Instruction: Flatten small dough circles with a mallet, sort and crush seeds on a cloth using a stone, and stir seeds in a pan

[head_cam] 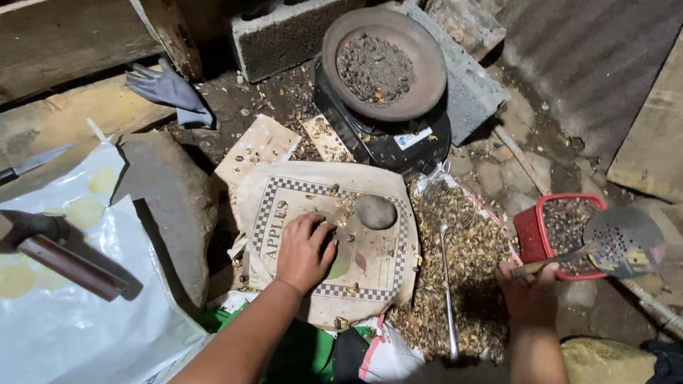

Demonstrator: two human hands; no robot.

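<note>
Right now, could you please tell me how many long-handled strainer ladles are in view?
2. A perforated metal skimmer is held by the right hand over the red basket; a wire mesh ladle lies on the shell pile. Others may be hidden.

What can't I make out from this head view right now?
- Under the left hand: whatever the fingers press on the cardboard sheet, covered by the hand.
- Right hand: grip on the perforated skimmer, blurred.
- Red basket: contents partly behind the skimmer.
- Hammer: head cut off by the left edge.
</note>
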